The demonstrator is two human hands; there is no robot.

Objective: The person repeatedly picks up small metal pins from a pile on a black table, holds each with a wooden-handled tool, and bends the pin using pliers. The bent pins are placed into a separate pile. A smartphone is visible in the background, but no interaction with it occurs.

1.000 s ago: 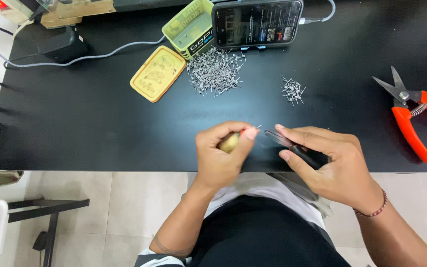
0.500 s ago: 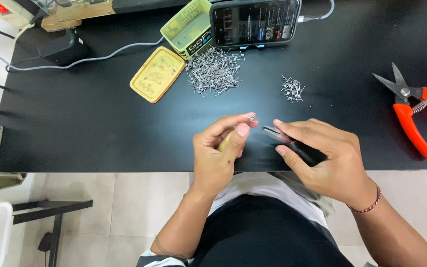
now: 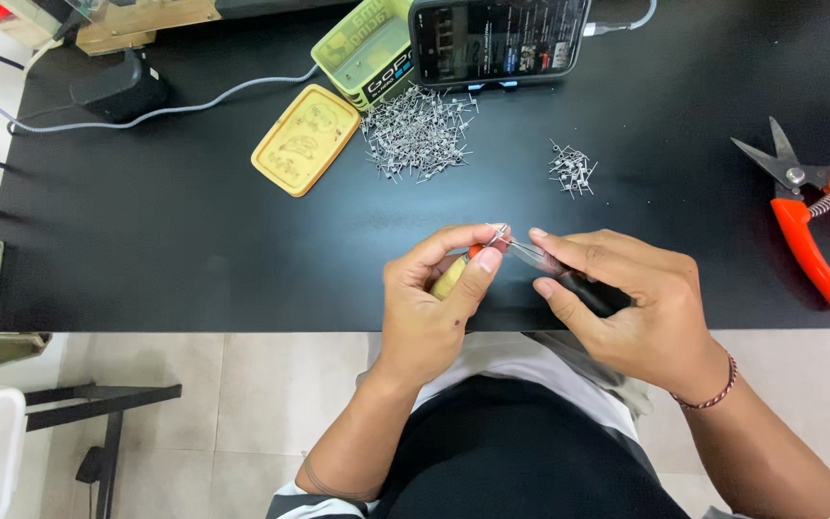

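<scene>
Your left hand [image 3: 434, 308] pinches a small yellow-handled tool with an orange collar [image 3: 460, 269] between thumb and forefinger, closed firmly around it, with a tiny wire coil [image 3: 500, 234] sitting at its tip. Your right hand [image 3: 636, 308] is wrapped shut around dark-handled tweezers [image 3: 569, 279], their slim points reaching toward 9 o'clock to meet the coil. Both hands hover just above the near edge of the black table [image 3: 194, 250], at about 6 o'clock from the big pile of coils [image 3: 417, 135].

Keep both wrists close together so the two tools stay steady against each other. Squeeze the tweezers lightly; I judge a hard pinch could deform the coil or flick it away. Hold the coil over the table, not past its edge, so a slip lands where you can find it.

The small pile of coils [image 3: 571, 171] lies at 12 o'clock from your right hand, and the orange-handled snips [image 3: 809, 226] rest well apart at 3 o'clock.
</scene>
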